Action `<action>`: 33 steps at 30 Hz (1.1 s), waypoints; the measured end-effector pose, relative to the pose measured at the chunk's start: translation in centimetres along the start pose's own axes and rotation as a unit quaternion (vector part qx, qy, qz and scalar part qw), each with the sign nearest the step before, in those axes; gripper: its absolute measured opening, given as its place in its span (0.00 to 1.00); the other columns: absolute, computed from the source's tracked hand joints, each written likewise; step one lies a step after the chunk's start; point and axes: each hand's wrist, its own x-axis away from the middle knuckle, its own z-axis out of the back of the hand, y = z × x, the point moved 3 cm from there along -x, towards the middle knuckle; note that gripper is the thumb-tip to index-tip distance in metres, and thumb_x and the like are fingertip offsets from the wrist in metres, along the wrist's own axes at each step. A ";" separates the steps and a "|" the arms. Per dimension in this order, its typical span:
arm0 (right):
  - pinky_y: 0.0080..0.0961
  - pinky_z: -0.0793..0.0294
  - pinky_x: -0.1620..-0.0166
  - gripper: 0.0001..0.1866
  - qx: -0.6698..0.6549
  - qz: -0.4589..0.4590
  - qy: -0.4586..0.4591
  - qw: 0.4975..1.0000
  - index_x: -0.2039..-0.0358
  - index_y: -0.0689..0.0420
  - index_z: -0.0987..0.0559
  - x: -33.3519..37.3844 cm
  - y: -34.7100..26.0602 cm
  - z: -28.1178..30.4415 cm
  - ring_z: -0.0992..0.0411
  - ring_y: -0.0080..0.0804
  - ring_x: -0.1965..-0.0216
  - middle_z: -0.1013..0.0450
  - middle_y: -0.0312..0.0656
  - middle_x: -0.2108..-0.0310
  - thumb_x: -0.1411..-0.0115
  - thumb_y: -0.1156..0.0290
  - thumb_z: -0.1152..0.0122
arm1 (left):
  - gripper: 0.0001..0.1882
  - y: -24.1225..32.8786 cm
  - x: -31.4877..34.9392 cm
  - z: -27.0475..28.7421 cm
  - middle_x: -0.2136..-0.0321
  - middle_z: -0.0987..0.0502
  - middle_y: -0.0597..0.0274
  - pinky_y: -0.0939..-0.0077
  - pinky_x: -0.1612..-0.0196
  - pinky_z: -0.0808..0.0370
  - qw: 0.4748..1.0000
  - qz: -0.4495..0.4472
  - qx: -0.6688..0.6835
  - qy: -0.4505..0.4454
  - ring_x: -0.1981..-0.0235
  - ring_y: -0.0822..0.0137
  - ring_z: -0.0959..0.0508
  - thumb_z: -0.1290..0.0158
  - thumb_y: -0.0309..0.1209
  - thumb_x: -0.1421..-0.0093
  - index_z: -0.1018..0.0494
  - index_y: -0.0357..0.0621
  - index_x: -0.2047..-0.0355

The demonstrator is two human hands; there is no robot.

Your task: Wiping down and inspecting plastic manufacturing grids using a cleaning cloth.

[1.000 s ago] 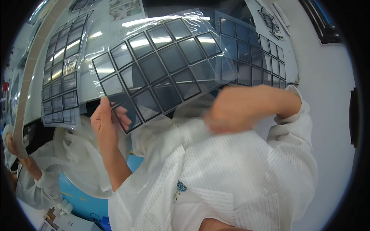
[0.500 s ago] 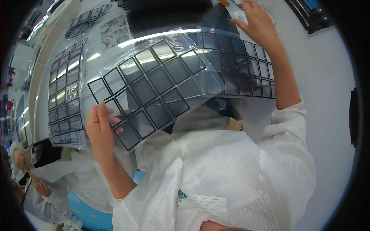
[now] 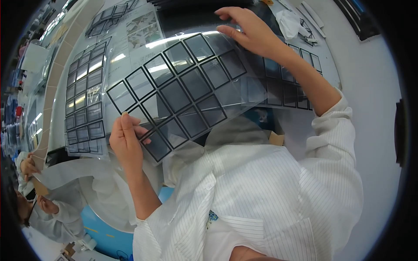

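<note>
My left hand (image 3: 126, 137) pinches the near left corner of a clear plastic sheet (image 3: 176, 93) between thumb and fingers. Rows of black-edged rectangular panels cover this sheet, which is held up at a slant with light glaring along its far edge. Above the sheet's far right end is my right hand (image 3: 252, 37), its thumb and fingers apart and nothing visible in them. Whether its thumb touches the film cannot be told. A similar sheet of dark panels (image 3: 287, 93) lies beneath, to the right, partly hidden by my right forearm.
Another panel sheet (image 3: 85, 100) lies on the table at left, with more black frames (image 3: 111, 17) beyond it. Crumpled white film (image 3: 289, 24) sits at the far right, by a black surface (image 3: 183, 17). At lower left, a co-worker's hands hold a brown piece (image 3: 40, 188).
My right hand has moved left from beside the crumpled film to above the sheet's far end. The left hand keeps its hold on the sheet. The whole view has shifted slightly.
</note>
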 end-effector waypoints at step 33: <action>0.42 0.27 0.56 0.23 0.387 -0.141 -0.015 0.911 0.63 0.60 0.19 3.8 15.4 9.9 0.26 0.51 0.60 0.24 0.52 0.65 0.39 0.49 0.39 | 0.24 -2.2 0.9 0.6 0.88 0.29 0.66 0.86 0.87 0.40 0.984 0.140 0.112 -0.020 0.89 0.76 0.29 0.53 0.48 0.29 0.28 0.42 0.75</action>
